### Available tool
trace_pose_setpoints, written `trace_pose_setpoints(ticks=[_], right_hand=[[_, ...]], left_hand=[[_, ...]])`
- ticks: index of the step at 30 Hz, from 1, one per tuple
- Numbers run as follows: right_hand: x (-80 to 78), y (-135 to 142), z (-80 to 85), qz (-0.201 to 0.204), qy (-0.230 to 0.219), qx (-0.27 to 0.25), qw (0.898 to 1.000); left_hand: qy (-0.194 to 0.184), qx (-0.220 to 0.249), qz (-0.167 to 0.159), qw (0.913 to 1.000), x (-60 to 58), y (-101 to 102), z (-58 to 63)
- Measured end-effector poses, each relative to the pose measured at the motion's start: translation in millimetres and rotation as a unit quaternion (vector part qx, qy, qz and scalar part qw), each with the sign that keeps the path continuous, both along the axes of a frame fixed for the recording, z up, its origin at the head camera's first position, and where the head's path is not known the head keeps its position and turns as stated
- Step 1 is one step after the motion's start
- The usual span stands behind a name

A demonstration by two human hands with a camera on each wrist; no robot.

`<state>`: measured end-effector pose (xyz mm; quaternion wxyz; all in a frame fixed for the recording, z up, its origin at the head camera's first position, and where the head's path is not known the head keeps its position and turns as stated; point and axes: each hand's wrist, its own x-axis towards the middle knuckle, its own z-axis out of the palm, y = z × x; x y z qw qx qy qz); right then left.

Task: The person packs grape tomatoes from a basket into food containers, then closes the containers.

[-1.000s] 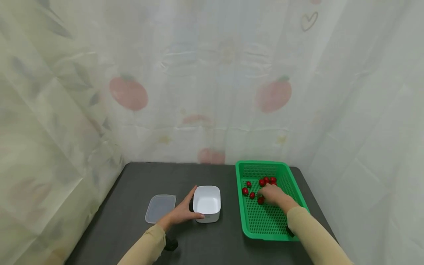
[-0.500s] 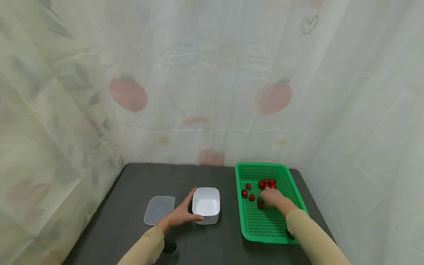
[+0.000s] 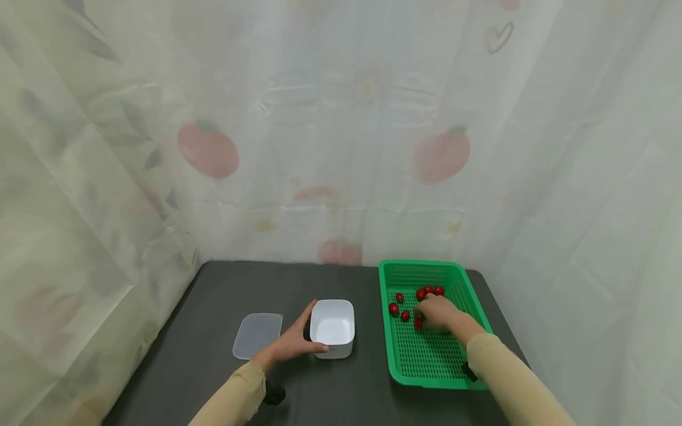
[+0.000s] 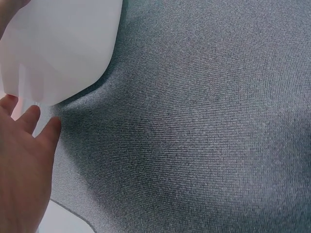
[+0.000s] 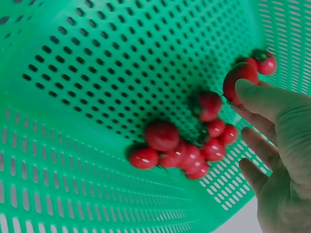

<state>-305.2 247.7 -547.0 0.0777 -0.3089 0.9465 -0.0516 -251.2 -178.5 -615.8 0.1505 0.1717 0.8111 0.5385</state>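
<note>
My left hand point(image 3: 290, 342) holds a white square container point(image 3: 332, 325) from its left, thumb along the near side and index finger at the far left corner. The container stands upright with its top uncovered and its white inside showing. In the left wrist view, several fingertips point(image 4: 52, 130) lie beside its wall. My right hand point(image 3: 439, 313) is down in a green basket point(image 3: 391, 355). Thumb and forefinger pinch a red cherry tomato point(image 5: 238, 77), seen in the right wrist view; the other fingers are loosely bent. Several more cherry tomatoes point(image 5: 162, 136) lie on the basket floor close by.
A translucent lid point(image 3: 258, 336) lies flat on the dark grey table point(image 3: 367, 384), left of the container. The basket stands at the table's right side, its raised rim around my right hand. Printed curtains point(image 3: 341, 148) hang behind the table and at both sides.
My right hand has shifted slightly among the tomatoes, its forearm a little further to the right. The left hand and the container keep their places; the head view moves slightly.
</note>
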Motion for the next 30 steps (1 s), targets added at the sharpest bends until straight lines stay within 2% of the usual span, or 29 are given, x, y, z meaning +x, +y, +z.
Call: trace_pose_setpoints(ticks=[4, 9, 14, 25, 30], right_hand=[[-1.6, -2.9, 17.0, 0.004, -0.004, -0.023, 1.000], [-3.6, -7.5, 41.4, 0.000, -0.014, -0.054, 0.998], [-7.0, -10.5, 57.4, -0.015, -0.023, -0.067, 0.997], [-8.4, -18.4, 74.6, -0.018, -0.022, -0.085, 0.996], [-8.4, -26.0, 80.2, -0.012, -0.024, -0.100, 0.995]], left_hand=[[-0.007, 0.009, -0.003, 0.9999, 0.4, -1.2, -1.0], [-0.017, 0.042, -0.014, 0.9989, 0.3, -2.0, -2.9], [-0.023, 0.056, -0.018, 0.9980, -0.3, -2.3, -3.9], [-0.030, 0.057, -0.020, 0.9977, 1.4, -0.3, -1.9], [-0.040, 0.074, -0.031, 0.9960, 2.2, 1.9, 0.7]])
